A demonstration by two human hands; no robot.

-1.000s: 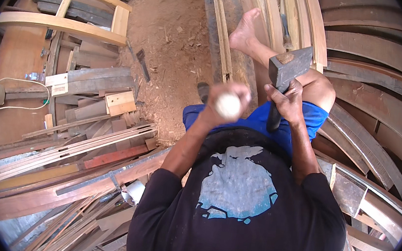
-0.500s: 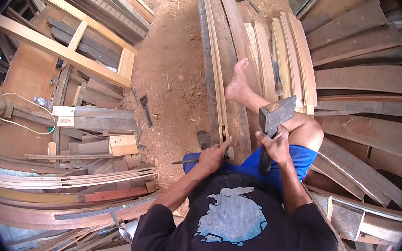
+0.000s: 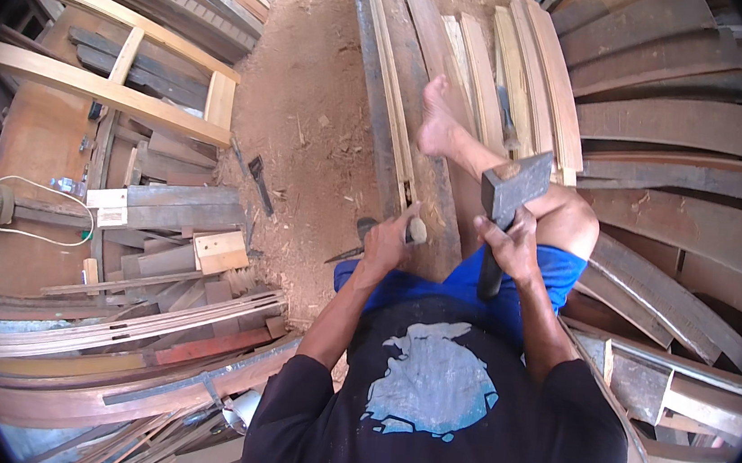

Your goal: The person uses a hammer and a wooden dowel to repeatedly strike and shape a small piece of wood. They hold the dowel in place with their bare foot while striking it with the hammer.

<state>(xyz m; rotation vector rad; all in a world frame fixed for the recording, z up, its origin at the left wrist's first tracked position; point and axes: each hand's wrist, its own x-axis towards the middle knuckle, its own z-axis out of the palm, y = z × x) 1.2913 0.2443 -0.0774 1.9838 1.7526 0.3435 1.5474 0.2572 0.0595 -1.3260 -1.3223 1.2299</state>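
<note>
My left hand (image 3: 388,242) is closed around a chisel-like tool. The pale round end of its handle (image 3: 417,230) shows beside my thumb, and its dark blade (image 3: 346,256) points out to the left, partly hidden by the hand. This hand is at the near end of a narrow, slotted wooden strip (image 3: 391,125), which lies lengthwise on a dark plank (image 3: 439,212). In my right hand (image 3: 512,244) is a hammer with a heavy grey block head (image 3: 516,188), held up over my bent leg. Its dark handle hangs down below the fist.
Pale boards (image 3: 540,87) lie beyond my bare foot. Stacked dark planks (image 3: 671,127) line the right side. To the left are a wooden frame (image 3: 123,97), offcuts and stacked strips (image 3: 126,323). A dark tool (image 3: 260,185) lies on the shaving-covered dirt floor (image 3: 300,88).
My left hand has moved forward, and the chisel-like tool has turned so its handle end faces up more. My right hand keeps the hammer raised in nearly the same place. The view has shifted slightly.
</note>
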